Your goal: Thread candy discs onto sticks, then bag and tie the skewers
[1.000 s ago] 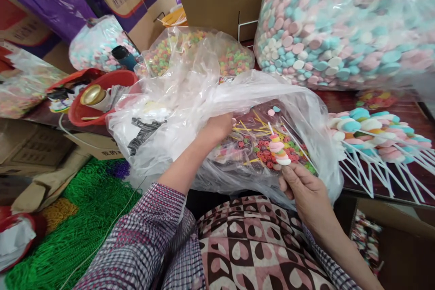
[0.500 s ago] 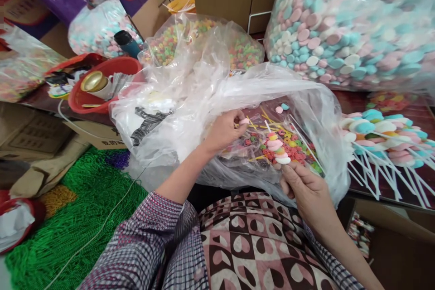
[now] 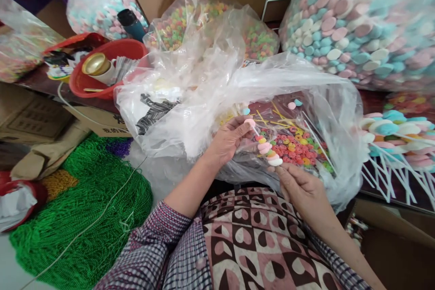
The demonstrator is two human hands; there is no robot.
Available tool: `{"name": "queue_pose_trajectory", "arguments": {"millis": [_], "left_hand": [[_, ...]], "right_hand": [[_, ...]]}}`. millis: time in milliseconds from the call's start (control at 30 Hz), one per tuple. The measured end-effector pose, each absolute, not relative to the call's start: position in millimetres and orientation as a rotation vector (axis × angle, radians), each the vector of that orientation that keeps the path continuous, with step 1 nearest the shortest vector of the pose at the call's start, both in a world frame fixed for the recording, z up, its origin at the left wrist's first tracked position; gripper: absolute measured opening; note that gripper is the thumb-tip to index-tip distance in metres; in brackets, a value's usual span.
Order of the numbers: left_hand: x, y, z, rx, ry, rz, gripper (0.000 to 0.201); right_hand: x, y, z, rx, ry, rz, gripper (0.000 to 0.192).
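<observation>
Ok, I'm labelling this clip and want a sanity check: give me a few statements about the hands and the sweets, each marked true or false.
1. The left hand pinches a pink disc at the tip of the skewer. True.
2. The right hand is empty. False: it holds the candy skewer by its lower end.
3. Finished skewers lie at the right. True.
4. The basin at the left is blue. False: it is red.
5. Both hands work over an open clear plastic bag. True.
</observation>
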State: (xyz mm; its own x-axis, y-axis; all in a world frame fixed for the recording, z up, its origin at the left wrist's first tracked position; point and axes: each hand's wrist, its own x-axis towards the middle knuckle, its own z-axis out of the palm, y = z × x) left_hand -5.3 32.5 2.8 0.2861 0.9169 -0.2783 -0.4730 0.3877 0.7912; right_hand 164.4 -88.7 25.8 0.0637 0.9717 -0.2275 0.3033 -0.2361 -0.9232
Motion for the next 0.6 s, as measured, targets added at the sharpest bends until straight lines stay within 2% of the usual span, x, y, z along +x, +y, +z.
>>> {"name": "queue_pose_trajectory", "arguments": {"millis": [133, 300, 433, 600], "left_hand": [[-4.2, 28.4, 1.7, 0.766, 0.894, 1.085, 0.046], [-4.2, 22.4, -3.0, 1.119, 0.938, 1.159, 0.041], [-4.0, 19.9, -7.9, 1.406, 0.945, 1.219, 0.029], [-2.4, 16.7, -10.9, 1.475, 0.969, 1.180, 0.024]], "right_hand": [[166.3, -89.0, 27.2, -1.659, -1.367, 1.132, 0.032], [173.6, -92.2, 31.7, -1.718, -1.299, 1.253, 0.036], [179.1, -95.1, 42.1, -1.723, -1.142, 1.352, 0.039], [180.7, -94.2, 51.9, -1.711, -1.066, 1.385, 0.037]]}}
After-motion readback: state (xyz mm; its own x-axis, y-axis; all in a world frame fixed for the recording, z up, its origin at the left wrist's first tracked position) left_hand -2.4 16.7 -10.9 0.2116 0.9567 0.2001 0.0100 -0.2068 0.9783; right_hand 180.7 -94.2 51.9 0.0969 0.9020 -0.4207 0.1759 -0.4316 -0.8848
